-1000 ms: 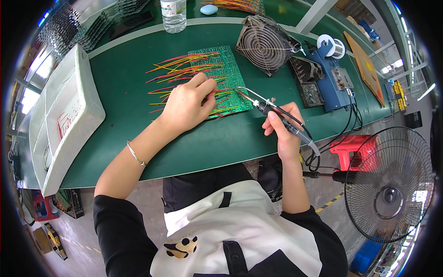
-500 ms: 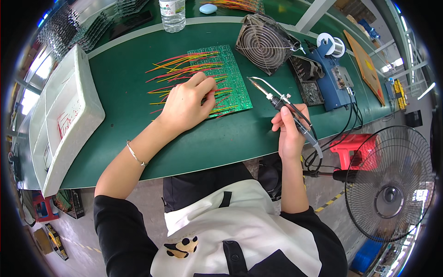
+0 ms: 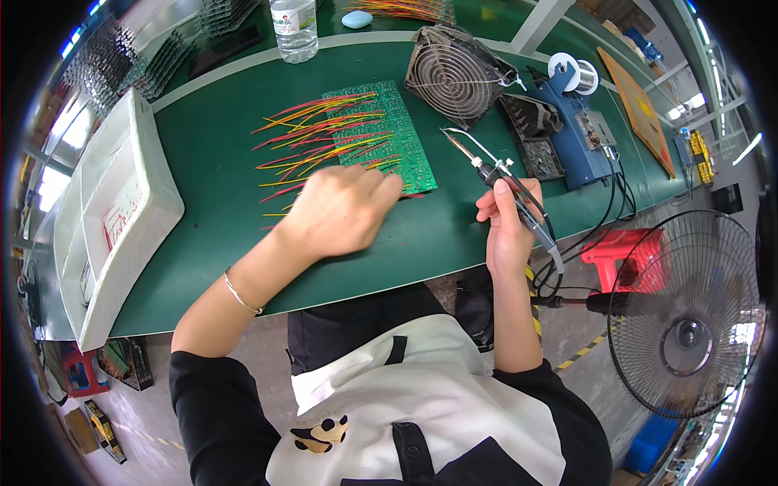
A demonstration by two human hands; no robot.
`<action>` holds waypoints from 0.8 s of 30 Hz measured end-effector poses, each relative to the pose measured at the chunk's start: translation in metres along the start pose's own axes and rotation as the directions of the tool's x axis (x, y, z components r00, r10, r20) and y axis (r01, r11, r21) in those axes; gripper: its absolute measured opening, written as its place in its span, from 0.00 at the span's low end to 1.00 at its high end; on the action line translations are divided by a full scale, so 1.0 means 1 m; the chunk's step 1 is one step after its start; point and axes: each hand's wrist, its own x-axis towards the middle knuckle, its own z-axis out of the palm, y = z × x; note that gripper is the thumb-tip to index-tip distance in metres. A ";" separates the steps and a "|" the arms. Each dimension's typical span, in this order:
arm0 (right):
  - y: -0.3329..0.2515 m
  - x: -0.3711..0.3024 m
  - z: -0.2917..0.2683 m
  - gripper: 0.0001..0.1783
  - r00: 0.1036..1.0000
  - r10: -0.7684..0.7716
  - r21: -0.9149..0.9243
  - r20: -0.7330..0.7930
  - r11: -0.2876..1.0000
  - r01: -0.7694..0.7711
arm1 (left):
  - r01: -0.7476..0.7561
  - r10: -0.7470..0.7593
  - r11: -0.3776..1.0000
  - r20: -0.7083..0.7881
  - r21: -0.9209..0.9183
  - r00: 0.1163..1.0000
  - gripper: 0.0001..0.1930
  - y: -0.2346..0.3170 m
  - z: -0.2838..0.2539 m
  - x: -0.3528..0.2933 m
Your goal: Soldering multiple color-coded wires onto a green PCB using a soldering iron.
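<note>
A green circuit board (image 3: 412,150) lies on the green bench top, with red and yellow wires (image 3: 312,121) running from it toward the left in several rows. Over its near edge, my left hand (image 3: 347,209) is closed, knuckles up. Its fingertips are mostly hidden, so what they pinch cannot be made out. To the right of the board, my right hand (image 3: 510,223) grips a soldering iron (image 3: 488,170) fitted with a curved thin feed tube. The iron's tip points up and left, held off the board.
A white divided tray (image 3: 154,186) holds some red wires at left. Behind stand a water bottle (image 3: 294,31), a light-blue oval object (image 3: 356,19) and a dusty boxed fan (image 3: 454,77). At right are a blue soldering station (image 3: 579,134), a solder spool (image 3: 585,77) and a black standing fan (image 3: 689,312).
My left hand has moved nearer and slightly right, from the middle wire rows to the board's near edge. My right hand holds the iron almost still. The view has shifted slightly.
</note>
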 end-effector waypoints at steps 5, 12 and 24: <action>0.001 0.002 0.001 0.11 1.000 -0.004 0.005 0.010 1.000 0.004 | 0.008 -0.034 0.985 0.150 0.174 0.988 0.10 0.000 0.010 -0.005; 0.002 0.001 0.001 0.11 1.000 -0.001 -0.014 0.023 1.000 0.001 | 0.024 -0.042 0.967 0.068 0.253 0.997 0.10 -0.006 0.013 -0.003; 0.000 -0.002 0.001 0.11 0.999 0.014 -0.004 0.039 1.000 -0.014 | 0.174 -0.184 0.979 -0.098 -0.103 0.978 0.05 -0.007 0.004 0.000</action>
